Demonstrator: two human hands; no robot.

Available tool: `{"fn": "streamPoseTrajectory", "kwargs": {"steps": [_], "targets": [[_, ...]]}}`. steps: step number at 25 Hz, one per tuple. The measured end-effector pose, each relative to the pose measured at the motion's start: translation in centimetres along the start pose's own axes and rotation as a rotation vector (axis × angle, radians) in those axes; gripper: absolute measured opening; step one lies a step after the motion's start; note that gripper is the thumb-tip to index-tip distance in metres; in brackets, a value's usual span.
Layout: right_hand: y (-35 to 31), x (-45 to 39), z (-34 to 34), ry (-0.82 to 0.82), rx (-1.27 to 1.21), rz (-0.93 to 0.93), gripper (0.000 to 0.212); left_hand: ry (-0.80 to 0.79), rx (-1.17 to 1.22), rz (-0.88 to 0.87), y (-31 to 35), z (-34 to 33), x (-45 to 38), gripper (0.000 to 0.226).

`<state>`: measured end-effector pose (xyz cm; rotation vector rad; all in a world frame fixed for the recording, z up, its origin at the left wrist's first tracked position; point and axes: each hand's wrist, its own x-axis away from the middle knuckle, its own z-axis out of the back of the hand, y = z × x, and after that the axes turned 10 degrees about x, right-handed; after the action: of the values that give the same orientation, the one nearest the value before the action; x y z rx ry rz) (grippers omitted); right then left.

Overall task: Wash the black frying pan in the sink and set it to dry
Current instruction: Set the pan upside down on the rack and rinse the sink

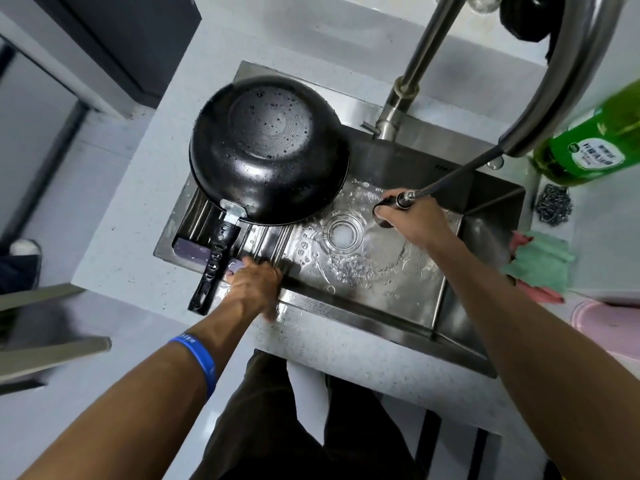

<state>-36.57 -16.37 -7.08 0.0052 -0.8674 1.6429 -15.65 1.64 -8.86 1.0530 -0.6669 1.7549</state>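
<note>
Two hands: I see both over the sink, apart.
Pan: upside down, wet base up, on the ribbed rack at the sink's left end.
Pan axis: I read it running from the bowl at the far side down to the handle, which points toward me and slightly left, its end past the sink's near edge.
Left hand: just right of the handle, fingers spread loose on the near rim; I see nothing gripped.
Right hand: closed around the spray head, its hose pulled out from the tap.
Sink floor: wet around the drain.
Counter, right: green bottle, steel scourer, cloths.
</note>
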Motion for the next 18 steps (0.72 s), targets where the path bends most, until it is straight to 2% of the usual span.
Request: {"fn": "streamPoseTrajectory", "kwargs": {"steps": [2, 4, 8, 14, 18], "targets": [[0.04, 0.02, 0.00, -0.005, -0.023, 0.002, 0.013, 0.006, 0.001, -0.007, -0.15, -0.13, -0.12, 0.064], [0.06, 0.21, 0.11, -0.016, -0.054, 0.018, 0.018, 0.013, 0.005, -0.008, -0.12, -0.10, -0.11, 0.061], [-0.24, 0.29, -0.13, -0.050, -0.135, 0.034, 0.017, 0.010, -0.008, 0.010, 0.27, 0.20, 0.17, 0.066], [-0.50, 0.27, -0.22, -0.064, -0.155, 0.021, 0.023, 0.021, 0.020, 0.034, 0.29, 0.01, 0.02, 0.063], [-0.20, 0.12, -0.20, -0.061, -0.105, 0.043, 0.018, 0.029, 0.041, 0.038, 0.22, -0.09, -0.22, 0.063]]}}
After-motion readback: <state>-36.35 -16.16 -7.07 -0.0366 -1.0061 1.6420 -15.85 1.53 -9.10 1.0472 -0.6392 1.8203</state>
